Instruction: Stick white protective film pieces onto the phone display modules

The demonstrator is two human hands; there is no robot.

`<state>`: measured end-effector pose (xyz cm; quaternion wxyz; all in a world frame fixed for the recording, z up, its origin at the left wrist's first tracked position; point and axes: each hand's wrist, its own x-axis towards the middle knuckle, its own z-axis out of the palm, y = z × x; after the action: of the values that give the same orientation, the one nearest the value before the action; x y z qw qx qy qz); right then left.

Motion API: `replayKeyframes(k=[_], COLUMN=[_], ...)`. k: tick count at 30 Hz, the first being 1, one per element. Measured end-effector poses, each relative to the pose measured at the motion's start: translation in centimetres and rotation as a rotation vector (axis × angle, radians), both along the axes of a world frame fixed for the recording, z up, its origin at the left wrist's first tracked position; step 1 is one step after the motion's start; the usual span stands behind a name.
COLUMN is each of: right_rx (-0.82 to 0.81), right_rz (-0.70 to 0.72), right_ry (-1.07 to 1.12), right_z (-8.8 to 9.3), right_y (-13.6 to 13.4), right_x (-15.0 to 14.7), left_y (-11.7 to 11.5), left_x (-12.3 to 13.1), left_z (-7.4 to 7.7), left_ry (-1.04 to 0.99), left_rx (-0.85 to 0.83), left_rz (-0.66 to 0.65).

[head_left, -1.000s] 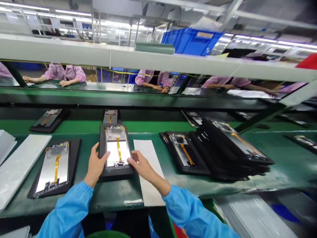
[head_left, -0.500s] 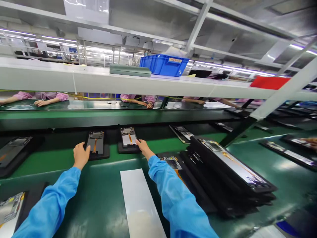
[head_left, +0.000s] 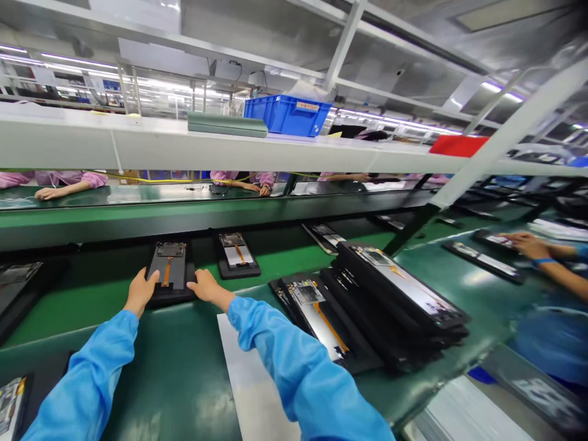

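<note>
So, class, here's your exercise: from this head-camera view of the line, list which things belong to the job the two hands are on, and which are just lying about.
Job in hand: left hand, right hand, the black tray between them, its panel.

Lying about: next tray, tray stack, white sheet, blue crate, co-worker's hand.

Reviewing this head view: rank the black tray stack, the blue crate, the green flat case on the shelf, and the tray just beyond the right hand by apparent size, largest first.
1. Black tray stack
2. Blue plastic crate and green flat case: similar width, too close to rank
3. Tray beyond the right hand
</note>
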<state>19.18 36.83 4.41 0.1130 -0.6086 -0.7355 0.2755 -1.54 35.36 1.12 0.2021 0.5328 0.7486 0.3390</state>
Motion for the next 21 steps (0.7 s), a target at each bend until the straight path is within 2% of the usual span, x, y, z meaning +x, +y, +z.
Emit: replayKeyframes(k=[2,5,9,12,14,16,18,20,21], right_rx=[0.020,0.033,-0.046,-0.097,-0.054,0.025,0.122,0.208,0.231], right_rz=[0.034,0.098,0.165,0.231,0.255,0.279,0.255,0.136,0.055], right_ry=[0.034,0.115,0.193,0.173,0.175,0.197,0.203,0.137,0.070], right_z=[1.0,1.7,1.2,-0.1,-1.1,-2.0,-2.5,-2.4,-2.2], right_y=[-3.8,-12.0,-23.8,-30.7,-33.6,-34.9,-34.8,-33.6,-32.7], right_x=[1.4,3.7,5.8,5.6,5.2,5.4,6.8,9.1,10.4], left_y=[-3.9,-12.9,-26.8,-34.4,-37.2,-38.6,-38.9,-38.5,-38.0], left_x=[0.0,0.6,2.4,3.0,2.7,2.2,1.9,2.1,2.6], left_z=[1.3,1.8,0.5,-1.2,-2.4,-3.2,-3.3,-2.5,-1.9], left_ry=[-0.106,-0.236,-0.422,-0.367,-0.212,-0.010,0.150,0.234,0.253], left_rx=[0.040,0.082,0.056,0.011,0.011,0.013,0.034,0.144,0.230], left_rz=[0.003,0.022,0.005,0.003,-0.008,-0.007,0.003,-0.030,-0.087])
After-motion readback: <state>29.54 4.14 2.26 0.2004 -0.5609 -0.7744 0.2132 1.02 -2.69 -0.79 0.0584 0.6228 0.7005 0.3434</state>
